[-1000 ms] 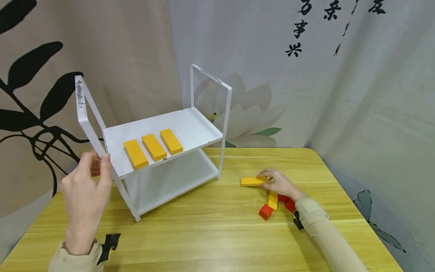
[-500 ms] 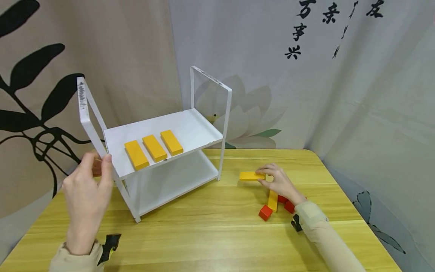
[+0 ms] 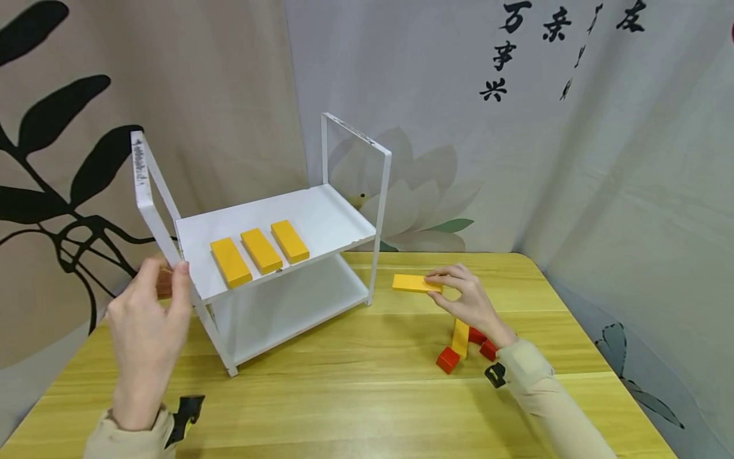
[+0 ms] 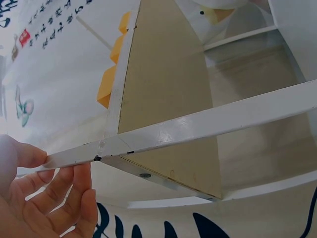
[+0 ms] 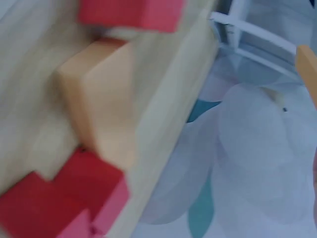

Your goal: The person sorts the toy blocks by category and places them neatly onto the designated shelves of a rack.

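Observation:
My left hand (image 3: 150, 312) pinches the front left post of a white two-tier rack (image 3: 275, 210) between thumb and fingers; the left wrist view shows the thumb on one side of the white bar (image 4: 163, 131). Three yellow blocks, among them a middle one (image 3: 260, 250), lie in a row along the upper shelf's front edge. To the right of the rack, my right hand (image 3: 467, 296) pinches another yellow block (image 3: 409, 283) by its right end, held level above the table. Below that hand, a yellow block (image 3: 460, 338) lies among red cubes, one (image 3: 448, 360) standing nearest me.
The rack stands on a wooden table (image 3: 344, 395), its lower shelf (image 3: 298, 306) under the upper one. Upright side frames rise at both ends, the right one (image 3: 384, 191) facing my right hand. A printed curtain (image 3: 436, 127) hangs behind the table.
My right hand has lifted the yellow block off the table and moved it slightly left and away from me. The left hand keeps its grip on the rack post.

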`<act>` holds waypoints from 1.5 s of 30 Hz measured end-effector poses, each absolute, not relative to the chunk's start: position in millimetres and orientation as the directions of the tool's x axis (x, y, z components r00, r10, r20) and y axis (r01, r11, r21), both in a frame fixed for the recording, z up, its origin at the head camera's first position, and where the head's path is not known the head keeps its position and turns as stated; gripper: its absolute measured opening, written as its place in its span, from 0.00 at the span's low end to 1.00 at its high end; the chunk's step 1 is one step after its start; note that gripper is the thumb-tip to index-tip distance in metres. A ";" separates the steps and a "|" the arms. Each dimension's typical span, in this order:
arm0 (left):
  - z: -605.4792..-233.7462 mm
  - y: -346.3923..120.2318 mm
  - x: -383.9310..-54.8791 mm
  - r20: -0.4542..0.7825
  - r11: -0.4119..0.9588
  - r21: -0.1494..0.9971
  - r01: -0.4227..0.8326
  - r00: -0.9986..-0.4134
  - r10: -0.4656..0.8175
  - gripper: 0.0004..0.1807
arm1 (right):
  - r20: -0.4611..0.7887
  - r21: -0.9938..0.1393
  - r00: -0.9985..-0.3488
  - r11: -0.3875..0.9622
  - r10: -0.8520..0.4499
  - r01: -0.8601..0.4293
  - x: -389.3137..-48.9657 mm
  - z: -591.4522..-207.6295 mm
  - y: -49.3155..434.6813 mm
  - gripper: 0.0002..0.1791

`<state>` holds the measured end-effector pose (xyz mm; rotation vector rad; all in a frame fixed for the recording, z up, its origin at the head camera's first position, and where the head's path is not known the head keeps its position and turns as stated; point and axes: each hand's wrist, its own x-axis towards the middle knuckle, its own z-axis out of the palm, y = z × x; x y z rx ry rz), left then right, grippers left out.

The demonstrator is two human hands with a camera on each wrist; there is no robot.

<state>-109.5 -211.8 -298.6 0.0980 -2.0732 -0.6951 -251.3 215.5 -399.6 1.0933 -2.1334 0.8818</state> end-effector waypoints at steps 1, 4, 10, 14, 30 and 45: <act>-298.7 -211.9 -109.5 0.750 0.837 0.512 0.192 -0.576 -0.327 0.15 | 0.743 -0.284 -0.483 0.436 -0.463 -0.854 -250.0 -396.5 213.3 0.15; -298.9 -212.0 -109.3 0.748 0.835 0.516 0.191 -0.575 -0.331 0.15 | 0.772 -0.264 -0.442 0.402 -0.457 -0.877 -246.3 -387.2 205.7 0.16; -299.1 -212.3 -109.8 0.750 0.834 0.515 0.197 -0.574 -0.328 0.15 | 0.842 -0.208 -0.337 0.322 -0.422 -0.924 -241.2 -367.8 188.5 0.19; -299.3 -212.4 -109.5 0.748 0.835 0.517 0.191 -0.576 -0.332 0.15 | 0.862 -0.192 -0.303 0.293 -0.406 -0.937 -239.7 -357.4 177.7 0.19; -300.1 -212.2 -110.5 0.756 0.833 0.513 0.206 -0.569 -0.324 0.15 | 0.916 -0.215 -0.302 0.314 -0.262 -0.925 -242.8 -339.2 118.0 0.14; -300.3 -212.1 -111.4 0.758 0.837 0.508 0.202 -0.566 -0.323 0.15 | 0.921 -0.319 -0.383 0.413 -0.078 -0.853 -249.2 -341.9 58.1 0.09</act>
